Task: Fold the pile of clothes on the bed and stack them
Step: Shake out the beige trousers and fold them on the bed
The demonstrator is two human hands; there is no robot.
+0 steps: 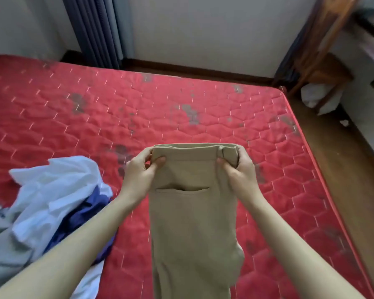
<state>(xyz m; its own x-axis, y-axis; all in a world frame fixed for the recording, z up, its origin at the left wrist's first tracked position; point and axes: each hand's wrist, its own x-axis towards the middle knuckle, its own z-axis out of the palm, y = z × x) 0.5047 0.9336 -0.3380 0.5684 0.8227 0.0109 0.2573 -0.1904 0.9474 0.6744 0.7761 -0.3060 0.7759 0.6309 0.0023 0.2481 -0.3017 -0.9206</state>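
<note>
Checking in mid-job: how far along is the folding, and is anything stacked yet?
Early on. No folded stack shows on the red mattress. In hand: the left hand and right hand each pinch a waistband corner of the khaki trousers, held up with the legs hanging down. Left to do: fold these, then the unfolded pile of white, blue and grey clothes on the left.

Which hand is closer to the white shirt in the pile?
Left. The left hand pinches the tan trousers just beside the white shirt; the right hand grips their far corner.
</note>
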